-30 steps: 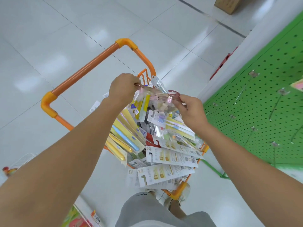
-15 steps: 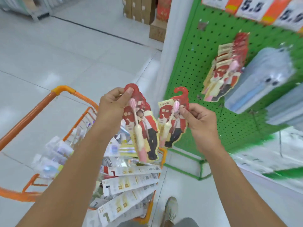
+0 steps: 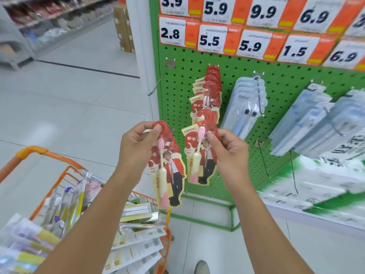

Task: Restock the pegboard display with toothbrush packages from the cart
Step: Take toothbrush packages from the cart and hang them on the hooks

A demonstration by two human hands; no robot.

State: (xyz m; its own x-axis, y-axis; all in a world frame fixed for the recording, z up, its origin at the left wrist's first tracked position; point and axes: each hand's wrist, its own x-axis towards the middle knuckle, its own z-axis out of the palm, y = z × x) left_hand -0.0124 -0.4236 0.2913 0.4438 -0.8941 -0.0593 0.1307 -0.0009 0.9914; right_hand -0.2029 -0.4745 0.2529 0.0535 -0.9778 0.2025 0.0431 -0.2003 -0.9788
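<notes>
**Toothbrush Package to Peg: Alignment**

Green pegboard point(image 3: 276, 91) at 1 o'clock; orange cart point(image 3: 31, 153) at 8 o'clock. Matching red packages on peg point(image 3: 207, 89) at 12 o'clock from right hand point(image 3: 230, 153). Right-hand package point(image 3: 199, 155) pinched at hook end, long axis vertical, hanging just below that peg; nearer of the two. Left-hand package point(image 3: 167, 171) pinched likewise by left hand point(image 3: 137, 147), farther at 9 o'clock.

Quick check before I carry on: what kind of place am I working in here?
Most likely a supermarket aisle: a green pegboard under printed price tags, toothbrush packages on its hooks, an orange cart full of packaged stock, and stocked shelves across the tiled floor.
</notes>
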